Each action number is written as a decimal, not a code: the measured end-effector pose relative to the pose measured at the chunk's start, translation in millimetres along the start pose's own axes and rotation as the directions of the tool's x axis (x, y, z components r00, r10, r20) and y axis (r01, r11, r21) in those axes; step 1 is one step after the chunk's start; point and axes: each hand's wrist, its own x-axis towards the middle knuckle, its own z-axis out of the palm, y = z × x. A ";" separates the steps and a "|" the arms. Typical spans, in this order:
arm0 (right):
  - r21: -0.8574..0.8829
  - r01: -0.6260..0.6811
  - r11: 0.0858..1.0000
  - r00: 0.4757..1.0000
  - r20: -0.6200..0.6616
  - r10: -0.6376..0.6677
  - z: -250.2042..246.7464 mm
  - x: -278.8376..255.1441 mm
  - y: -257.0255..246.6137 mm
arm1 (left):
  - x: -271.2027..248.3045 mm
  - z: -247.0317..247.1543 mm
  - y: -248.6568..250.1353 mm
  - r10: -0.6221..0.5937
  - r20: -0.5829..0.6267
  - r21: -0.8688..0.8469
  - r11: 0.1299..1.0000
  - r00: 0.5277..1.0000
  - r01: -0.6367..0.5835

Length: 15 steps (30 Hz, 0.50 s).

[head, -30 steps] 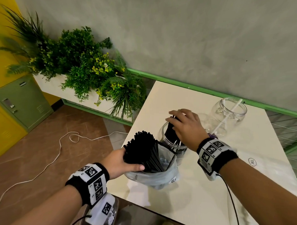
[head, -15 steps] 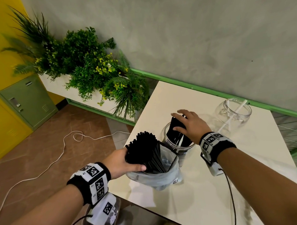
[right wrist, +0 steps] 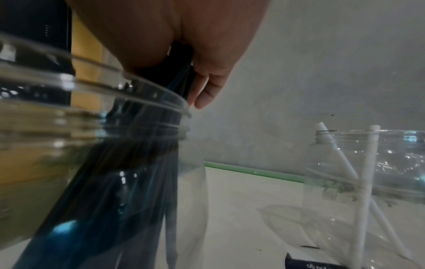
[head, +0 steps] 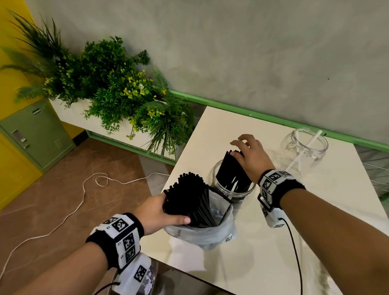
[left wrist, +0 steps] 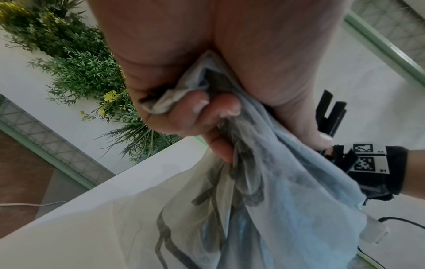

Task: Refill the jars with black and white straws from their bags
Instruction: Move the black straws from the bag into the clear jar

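My left hand (head: pixel 169 211) grips a thin plastic bag (head: pixel 216 235) together with the thick bundle of black straws (head: pixel 191 198) standing in it, near the table's left front edge. In the left wrist view my fingers (left wrist: pixel 207 109) are curled into the crumpled bag (left wrist: pixel 276 191). Just behind it a clear jar (head: pixel 219 179) holds a leaning bunch of black straws (head: pixel 232 170). My right hand (head: pixel 240 149) hovers on their tops, thumb touching, fingers loosely spread. Farther right, a second clear jar (head: pixel 306 143) holds two white straws (right wrist: pixel 368 172).
The white table (head: pixel 302 220) ends at a grey wall with a green rail (head: pixel 265 118). A planter of green plants (head: pixel 121 101) stands off the table's left edge. A white cable (head: pixel 70 213) lies on the brown floor. A green cabinet (head: pixel 34 133) stands far left.
My right hand has loosened from the black straws in the jar, its fingers lifting and spreading. The left hand keeps its hold on the bag.
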 end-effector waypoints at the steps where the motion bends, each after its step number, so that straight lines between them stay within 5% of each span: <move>1: -0.017 0.009 1.000 1.000 -0.023 -0.009 0.2 -1.0 1.1 | -0.4 -0.4 0.7 -0.004 0.002 0.002 1.000 1.000 0.004; 7: -0.017 -0.021 1.000 0.994 -0.104 0.019 -13.6 -6.8 -9.6 | -3.7 -0.7 3.9 0.006 -0.001 -0.011 1.000 1.000 -0.006; 10: 0.189 0.064 0.980 0.970 -0.243 -0.017 -28.0 -23.1 -36.6 | -4.6 0.5 5.2 0.001 -0.029 0.008 1.000 1.000 -0.001; 12: 0.415 0.106 0.904 0.985 -0.168 -0.039 -29.3 -47.2 -61.9 | -4.7 1.1 5.4 -0.005 -0.036 0.023 1.000 0.999 0.005; 15: 0.588 0.000 0.809 0.987 0.128 -0.093 -10.4 -88.7 -92.0 | -5.9 0.4 5.1 -0.008 -0.022 -0.004 1.000 1.000 0.008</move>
